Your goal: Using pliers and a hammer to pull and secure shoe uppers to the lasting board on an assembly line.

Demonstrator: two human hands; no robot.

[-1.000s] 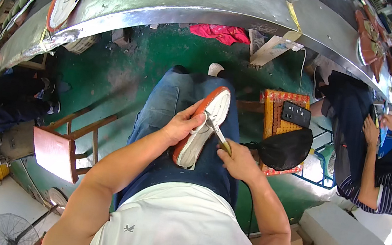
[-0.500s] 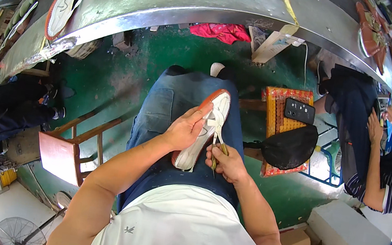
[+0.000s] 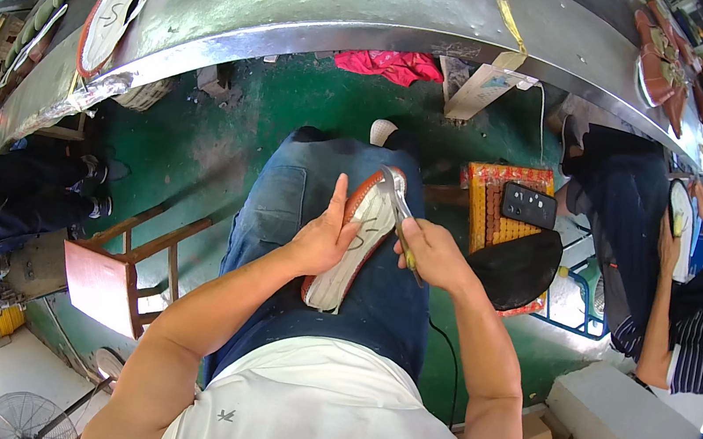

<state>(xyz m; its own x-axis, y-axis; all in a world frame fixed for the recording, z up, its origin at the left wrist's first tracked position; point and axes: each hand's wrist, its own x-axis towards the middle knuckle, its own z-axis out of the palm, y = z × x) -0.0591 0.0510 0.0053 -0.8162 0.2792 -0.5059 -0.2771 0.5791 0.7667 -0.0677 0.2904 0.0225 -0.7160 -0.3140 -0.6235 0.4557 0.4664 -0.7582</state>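
Observation:
A shoe upper on its last (image 3: 344, 263), white-bottomed with a reddish-brown edge and a dark pen mark, lies bottom up across my lap. My left hand (image 3: 324, 241) grips its left side near the middle, index finger stretched along the edge and thumb over the white bottom. In my right hand (image 3: 435, 255) is a pair of metal pincers (image 3: 397, 192) with yellow-green handles. Their curved head is at the toe end of the shoe, over its rim. Whether the jaws have hold of the edge cannot be made out.
A metal-topped bench (image 3: 309, 1) curves ahead, bearing another white-bottomed shoe (image 3: 113, 19) and brown shoes (image 3: 654, 59). To my right, a beaded seat (image 3: 481, 210) carries a phone (image 3: 529, 206) and a black pad (image 3: 516, 268). A wooden stool (image 3: 103, 285) stands left; a co-worker (image 3: 683, 263) sits right.
My right hand has lifted the pincers from beside the shoe's middle to its toe. My left hand has shifted back from the toe, its index finger now straight.

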